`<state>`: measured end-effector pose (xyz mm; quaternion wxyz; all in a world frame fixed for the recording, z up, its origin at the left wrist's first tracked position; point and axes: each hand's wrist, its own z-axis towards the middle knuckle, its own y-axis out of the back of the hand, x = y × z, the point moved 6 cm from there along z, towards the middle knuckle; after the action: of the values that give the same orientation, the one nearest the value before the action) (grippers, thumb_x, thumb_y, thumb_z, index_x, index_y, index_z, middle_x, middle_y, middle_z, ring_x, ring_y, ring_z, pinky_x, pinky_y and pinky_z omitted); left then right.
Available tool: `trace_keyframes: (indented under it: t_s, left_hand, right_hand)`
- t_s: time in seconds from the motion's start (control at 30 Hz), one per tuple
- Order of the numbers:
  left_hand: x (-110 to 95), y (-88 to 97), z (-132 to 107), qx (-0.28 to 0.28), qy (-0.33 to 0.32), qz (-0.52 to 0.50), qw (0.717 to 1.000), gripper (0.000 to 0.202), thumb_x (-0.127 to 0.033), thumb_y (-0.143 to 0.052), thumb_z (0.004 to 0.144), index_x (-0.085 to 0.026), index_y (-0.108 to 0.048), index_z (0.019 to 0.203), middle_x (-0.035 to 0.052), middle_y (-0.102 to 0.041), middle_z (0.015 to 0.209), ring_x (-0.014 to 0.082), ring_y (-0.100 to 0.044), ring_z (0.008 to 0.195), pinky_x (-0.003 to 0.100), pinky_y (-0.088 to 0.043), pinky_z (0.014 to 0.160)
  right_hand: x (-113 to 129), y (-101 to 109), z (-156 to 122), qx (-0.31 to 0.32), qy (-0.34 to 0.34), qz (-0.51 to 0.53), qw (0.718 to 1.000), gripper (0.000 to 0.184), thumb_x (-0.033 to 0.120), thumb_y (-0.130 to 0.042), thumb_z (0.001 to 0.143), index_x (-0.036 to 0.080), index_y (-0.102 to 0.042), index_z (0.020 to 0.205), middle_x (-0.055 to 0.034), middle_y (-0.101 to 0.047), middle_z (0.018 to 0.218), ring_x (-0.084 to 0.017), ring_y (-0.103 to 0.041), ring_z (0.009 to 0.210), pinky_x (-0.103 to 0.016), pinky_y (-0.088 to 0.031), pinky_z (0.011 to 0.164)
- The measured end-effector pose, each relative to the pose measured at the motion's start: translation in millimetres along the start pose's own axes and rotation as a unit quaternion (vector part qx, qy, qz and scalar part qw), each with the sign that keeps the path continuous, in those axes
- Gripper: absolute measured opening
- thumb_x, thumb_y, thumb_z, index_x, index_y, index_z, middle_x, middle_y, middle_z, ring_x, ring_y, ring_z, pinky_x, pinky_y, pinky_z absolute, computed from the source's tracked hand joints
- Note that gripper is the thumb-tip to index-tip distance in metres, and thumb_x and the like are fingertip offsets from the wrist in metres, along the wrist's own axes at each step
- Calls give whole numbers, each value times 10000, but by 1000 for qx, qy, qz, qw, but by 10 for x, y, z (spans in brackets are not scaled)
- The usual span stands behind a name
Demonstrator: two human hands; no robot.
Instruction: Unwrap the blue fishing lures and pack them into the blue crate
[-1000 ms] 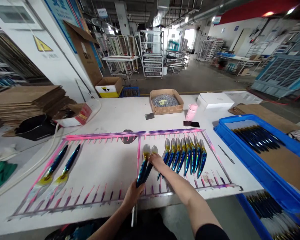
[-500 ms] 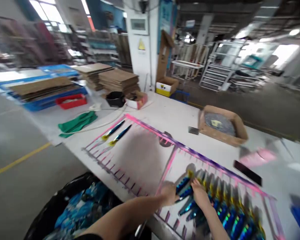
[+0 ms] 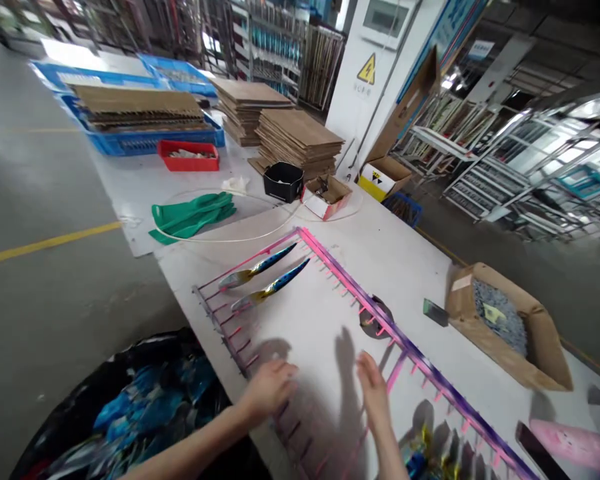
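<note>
Head view: green gloves point(image 3: 193, 215) lie at the far left of the counter point(image 3: 410, 260). Two blue lures point(image 3: 265, 277) rest across the pink rack point(image 3: 340, 283). Left hand point(image 3: 270, 387) hovers open and empty over the rack's near pegs; right hand point(image 3: 373, 393), flat and empty, is just beside it. A cardboard box point(image 3: 510, 327) sits right.

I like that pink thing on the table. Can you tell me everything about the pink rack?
The rack is a long flat frame of thin rods, pink fading to purple, and looks like painted metal. Short pegs stick out along its bars. It lies flat on the white table. Two shiny blue and yellow lures lie across its far end, more at the near end. The left hand rests on its near edge, and the right hand is at its middle bar.
</note>
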<state>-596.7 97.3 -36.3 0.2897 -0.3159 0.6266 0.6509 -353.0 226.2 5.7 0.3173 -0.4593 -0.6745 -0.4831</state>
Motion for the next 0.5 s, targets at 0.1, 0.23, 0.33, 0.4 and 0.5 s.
trace_keyframes:
  t_s: [0.1,0.23,0.33,0.4,0.5]
  left_hand:
    - [777,510,0,-76,6,78,994,212,-239,-460,929,-218,-671,946,40,-683,845,195,-629,807,322,-462,794]
    - [1028,493,-113,-83,-56,109,989,222,-199,-453,956,-246,-663,900,-12,-633,731,151,-582,703,309,-406,789]
    - [1009,424,-169,-119,-35,110,986,236,-145,-439,951,-246,-652,963,-11,-633,755,146,-586,725,320,-384,827]
    - [997,407,-174,-130,-37,104,985,235,-131,-444,942,-247,-643,987,-14,-630,754,149,-583,725,325,-377,829]
    - [1018,419,-157,-141,-53,97,984,219,-120,-463,924,-241,-641,970,-19,-621,735,146,-576,706,323,-375,824]
  right_hand:
    - [324,-1487,331,69,5,60,996,605,505,-670,625,197,-596,1140,-159,-675,1193,-293,-646,1094,-444,-525,908]
    - [461,-2970,721,115,21,125,985,458,432,-698,641,187,-609,1018,-68,-721,1008,-209,-667,963,-337,-541,838]
    - [485,-3516,875,98,21,151,983,357,426,-654,718,181,-585,968,-15,-702,855,-169,-661,805,-305,-545,761]
    - [528,-3655,927,75,23,151,985,304,405,-617,783,171,-569,969,-7,-676,807,-149,-639,707,-299,-540,698]
    - [719,-3726,949,73,50,133,987,272,337,-595,813,162,-553,1017,-9,-662,811,-147,-623,699,-286,-529,672]
